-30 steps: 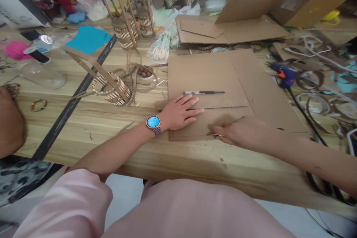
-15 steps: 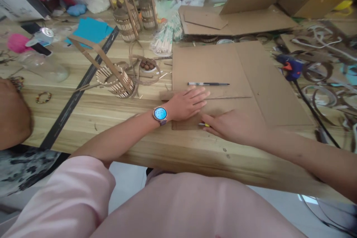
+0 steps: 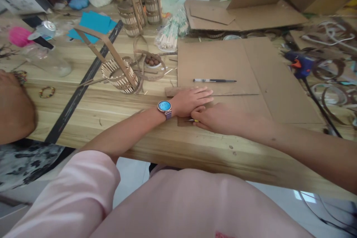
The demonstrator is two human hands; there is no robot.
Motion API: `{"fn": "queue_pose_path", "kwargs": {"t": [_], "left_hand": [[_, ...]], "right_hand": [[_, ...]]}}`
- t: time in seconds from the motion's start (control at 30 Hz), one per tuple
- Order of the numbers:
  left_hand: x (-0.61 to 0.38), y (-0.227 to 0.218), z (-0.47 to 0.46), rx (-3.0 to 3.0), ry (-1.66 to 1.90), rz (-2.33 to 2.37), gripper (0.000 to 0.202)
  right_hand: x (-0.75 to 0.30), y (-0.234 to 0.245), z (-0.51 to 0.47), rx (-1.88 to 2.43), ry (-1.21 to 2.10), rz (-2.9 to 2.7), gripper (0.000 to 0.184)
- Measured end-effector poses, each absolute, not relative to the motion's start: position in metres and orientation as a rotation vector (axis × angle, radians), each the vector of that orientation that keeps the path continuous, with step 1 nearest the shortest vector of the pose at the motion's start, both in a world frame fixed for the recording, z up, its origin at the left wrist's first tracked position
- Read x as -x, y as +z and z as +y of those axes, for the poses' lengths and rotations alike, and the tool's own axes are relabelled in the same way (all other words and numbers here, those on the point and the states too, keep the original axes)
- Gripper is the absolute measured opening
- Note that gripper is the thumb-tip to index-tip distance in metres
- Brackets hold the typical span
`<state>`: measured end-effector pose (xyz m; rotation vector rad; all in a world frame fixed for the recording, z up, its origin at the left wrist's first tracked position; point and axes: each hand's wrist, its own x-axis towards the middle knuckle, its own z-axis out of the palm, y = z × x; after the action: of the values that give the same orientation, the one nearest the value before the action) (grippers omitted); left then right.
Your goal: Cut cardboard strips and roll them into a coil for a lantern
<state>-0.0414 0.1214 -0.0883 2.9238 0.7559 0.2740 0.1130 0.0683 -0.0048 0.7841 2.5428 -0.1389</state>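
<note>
A brown cardboard sheet (image 3: pixel 214 57) lies on the wooden table, with a long straight slit across its near part. My left hand (image 3: pixel 192 101) rests flat on the sheet below a black pen (image 3: pixel 214 80), fingers stretched to the right. Close below its fingers, my right hand (image 3: pixel 214 119) is closed around a small yellow utility knife (image 3: pixel 195 120). The blade points left at the sheet's near edge, by its left corner. Most of the knife is hidden inside the fist.
A bamboo basket with a tall handle (image 3: pixel 119 76) stands left of the sheet, beside a small dish of brown beads (image 3: pixel 152 61). A long black ruler (image 3: pixel 83 85) lies farther left. At right are a blue glue gun (image 3: pixel 299 63) and coiled strips (image 3: pixel 326 68). Another person's arm (image 3: pixel 16 108) rests at left.
My right hand has drawn the knife leftward along the sheet's near edge, coming closer to my left hand. The left hand stays flat on the cardboard; the whole view has shifted slightly.
</note>
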Motion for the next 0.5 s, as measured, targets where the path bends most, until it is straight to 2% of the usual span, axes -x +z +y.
{"fn": "queue_pose_path", "kwargs": {"t": [0.5], "left_hand": [[0.0404,-0.0889,0.1218,-2.910,0.258,0.768,0.045]], "right_hand": [[-0.1032,0.0035,0.0673,-0.730,-0.113,2.502,0.027]]}}
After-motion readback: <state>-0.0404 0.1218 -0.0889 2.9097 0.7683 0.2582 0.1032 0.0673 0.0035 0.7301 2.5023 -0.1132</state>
